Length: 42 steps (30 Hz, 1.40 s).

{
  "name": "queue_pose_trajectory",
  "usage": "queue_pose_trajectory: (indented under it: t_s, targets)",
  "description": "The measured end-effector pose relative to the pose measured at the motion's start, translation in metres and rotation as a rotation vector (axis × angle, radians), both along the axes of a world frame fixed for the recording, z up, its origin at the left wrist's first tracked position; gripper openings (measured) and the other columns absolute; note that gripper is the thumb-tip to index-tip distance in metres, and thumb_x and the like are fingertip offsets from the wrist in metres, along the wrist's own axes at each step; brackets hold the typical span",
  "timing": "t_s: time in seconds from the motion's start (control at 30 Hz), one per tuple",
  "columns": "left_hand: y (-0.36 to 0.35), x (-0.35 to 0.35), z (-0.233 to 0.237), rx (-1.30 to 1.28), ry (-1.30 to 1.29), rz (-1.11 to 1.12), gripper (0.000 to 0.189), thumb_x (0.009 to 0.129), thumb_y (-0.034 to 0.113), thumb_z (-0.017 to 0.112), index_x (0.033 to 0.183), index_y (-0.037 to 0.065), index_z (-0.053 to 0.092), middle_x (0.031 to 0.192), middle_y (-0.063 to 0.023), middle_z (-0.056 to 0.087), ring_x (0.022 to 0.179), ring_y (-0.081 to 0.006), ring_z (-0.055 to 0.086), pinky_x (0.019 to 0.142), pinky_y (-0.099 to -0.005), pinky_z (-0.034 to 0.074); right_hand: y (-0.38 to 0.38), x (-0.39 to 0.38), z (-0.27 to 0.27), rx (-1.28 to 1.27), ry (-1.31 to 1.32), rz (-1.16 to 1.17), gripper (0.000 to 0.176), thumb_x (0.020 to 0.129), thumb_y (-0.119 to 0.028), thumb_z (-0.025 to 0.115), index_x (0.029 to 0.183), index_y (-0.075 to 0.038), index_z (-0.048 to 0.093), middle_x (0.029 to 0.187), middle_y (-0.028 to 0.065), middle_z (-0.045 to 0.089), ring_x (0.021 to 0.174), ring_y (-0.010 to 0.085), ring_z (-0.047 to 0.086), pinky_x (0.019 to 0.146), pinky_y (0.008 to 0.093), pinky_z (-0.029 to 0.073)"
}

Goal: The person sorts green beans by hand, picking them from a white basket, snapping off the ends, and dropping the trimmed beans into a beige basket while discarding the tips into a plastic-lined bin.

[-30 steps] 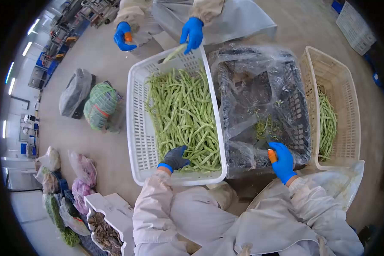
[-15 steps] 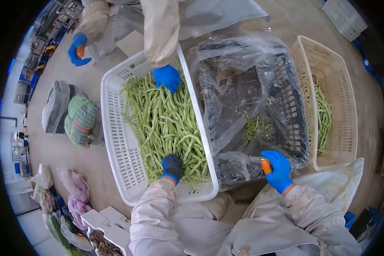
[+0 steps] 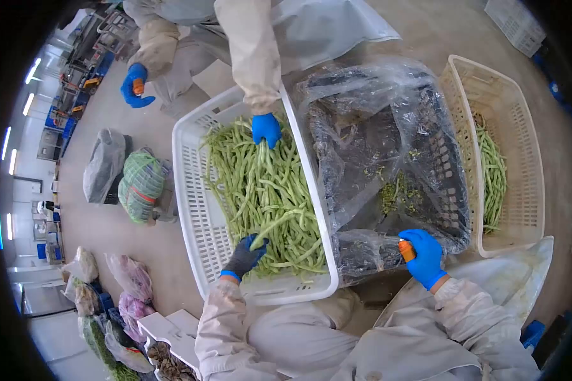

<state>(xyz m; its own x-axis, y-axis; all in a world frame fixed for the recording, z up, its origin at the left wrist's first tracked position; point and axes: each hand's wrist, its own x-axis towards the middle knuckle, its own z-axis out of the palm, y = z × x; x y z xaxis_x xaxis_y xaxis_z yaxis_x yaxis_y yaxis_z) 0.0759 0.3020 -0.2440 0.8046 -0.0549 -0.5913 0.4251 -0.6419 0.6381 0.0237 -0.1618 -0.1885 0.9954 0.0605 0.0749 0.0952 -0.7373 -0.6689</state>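
Observation:
A white crate (image 3: 193,209) holds a heap of long green beans (image 3: 267,190). My left hand (image 3: 246,255), in a dark glove, is closed on some beans at the crate's near left part. Over the near edge of a dark crate lined with clear plastic (image 3: 356,184), my right hand (image 3: 421,255), in a blue glove, grips a small orange tool (image 3: 407,250). Green scraps (image 3: 400,195) lie on that plastic. Opposite me, a co-worker's blue-gloved hand (image 3: 266,129) holds beans in the white crate, while their other hand (image 3: 135,86) has an orange object.
A cream crate (image 3: 534,171) with a few beans (image 3: 492,181) stands on the right. Left of the white crate are a green wrapped bundle (image 3: 141,184) and a plastic-covered stool (image 3: 103,166). Bags (image 3: 133,308) and a white foam box (image 3: 171,330) lie at the lower left.
My left hand has closed on beans and lifted them slightly. The co-worker's hand in the crate has closed on beans too. The whole view has shifted, with the crates now further right.

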Motion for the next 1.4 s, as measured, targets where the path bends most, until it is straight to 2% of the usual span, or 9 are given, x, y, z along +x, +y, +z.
queue_pose_trajectory:
  t_s: [0.03,0.17,0.23,0.57,0.77,0.97,1.2,1.37,1.4]
  targets:
    - [0.002,-0.002,0.009,-0.27,-0.118,0.178,0.022,0.081,0.014,0.066,0.099,0.003,0.06,0.09,-0.0076,0.066,0.086,-0.0175,0.061,0.078,-0.0265,0.047,0.0,0.001,0.001,0.006,-0.004,0.003,0.019,0.08,-0.019,0.063,0.097,-0.009,0.064,0.095,0.0114,0.063,0.085,0.0312,0.061,0.074,0.0387,0.048]
    - [-0.001,0.019,0.069,-0.404,-0.229,0.184,0.025,0.087,0.017,0.059,0.105,0.0,0.056,0.095,-0.0105,0.066,0.091,-0.0192,0.062,0.084,-0.0314,0.047,0.0,-0.001,0.0,0.011,-0.003,0.003,0.019,0.079,-0.018,0.064,0.095,-0.009,0.064,0.094,0.0113,0.063,0.084,0.0311,0.061,0.073,0.0385,0.048]
    - [-0.001,0.022,0.073,-0.595,-0.304,0.451,0.028,0.087,0.018,0.058,0.106,-0.001,0.054,0.093,-0.0118,0.065,0.092,-0.021,0.062,0.085,-0.033,0.046,0.002,0.001,-0.001,0.003,-0.028,0.003,0.018,0.079,-0.018,0.064,0.095,-0.009,0.064,0.094,0.0114,0.063,0.084,0.0311,0.061,0.072,0.0384,0.048]
    - [0.021,0.042,0.069,-0.43,-0.349,0.666,0.024,0.088,0.022,0.059,0.092,-0.001,0.057,0.074,-0.0103,0.063,0.068,-0.0208,0.061,0.066,-0.0332,0.051,0.002,0.004,0.002,0.046,-0.041,-0.009,0.014,0.082,-0.02,0.061,0.089,-0.008,0.064,0.088,0.0119,0.062,0.078,0.0316,0.06,0.069,0.0381,0.047]
    - [0.02,0.037,0.119,-1.027,-0.324,0.876,0.013,0.087,0.016,0.06,0.083,0.005,0.056,0.075,-0.0072,0.059,0.075,-0.0228,0.061,0.075,-0.0374,0.051,-0.004,-0.002,0.004,0.132,0.018,-0.028,0.018,0.082,-0.022,0.063,0.092,-0.007,0.063,0.088,0.0132,0.062,0.081,0.032,0.06,0.071,0.0377,0.047]
    - [-0.037,0.016,0.199,-1.222,-0.321,0.597,0.017,0.091,0.021,0.054,0.086,0.006,0.059,0.08,-0.0057,0.06,0.087,-0.022,0.058,0.096,-0.0415,0.042,0.024,0.025,0.066,0.392,-0.134,0.112,0.063,0.081,-0.029,0.067,0.133,-0.004,0.042,0.129,0.0205,0.048,0.118,0.0339,0.047,0.1,0.0408,0.036]
    - [-0.152,-0.024,0.248,-1.43,-0.27,0.542,0.015,0.091,0.019,0.055,0.098,0.006,0.059,0.086,-0.0065,0.061,0.092,-0.0231,0.059,0.094,-0.0453,0.044,0.052,0.032,0.197,0.468,-0.249,0.591,0.065,0.081,-0.037,0.065,0.135,-0.009,0.042,0.126,0.019,0.05,0.115,0.0356,0.048,0.097,0.04,0.039]
    - [-0.208,-0.05,0.255,-1.39,-0.364,0.481,0.027,0.092,0.017,0.053,0.114,0.001,0.051,0.09,-0.0082,0.061,0.087,-0.0258,0.061,0.091,-0.0438,0.046,0.024,-0.016,0.234,0.437,-0.077,0.569,0.062,0.082,-0.034,0.063,0.137,-0.014,0.04,0.13,0.0166,0.047,0.116,0.0366,0.047,0.095,0.0395,0.041]
    - [-0.218,-0.059,0.262,-0.754,-0.868,0.13,0.029,0.092,0.016,0.053,0.115,0.0,0.05,0.09,-0.0089,0.061,0.086,-0.0259,0.062,0.088,-0.0415,0.048,0.02,-0.022,0.233,0.37,-0.264,0.596,0.062,0.083,-0.032,0.063,0.137,-0.013,0.039,0.134,0.0166,0.042,0.118,0.0363,0.046,0.096,0.0395,0.041]
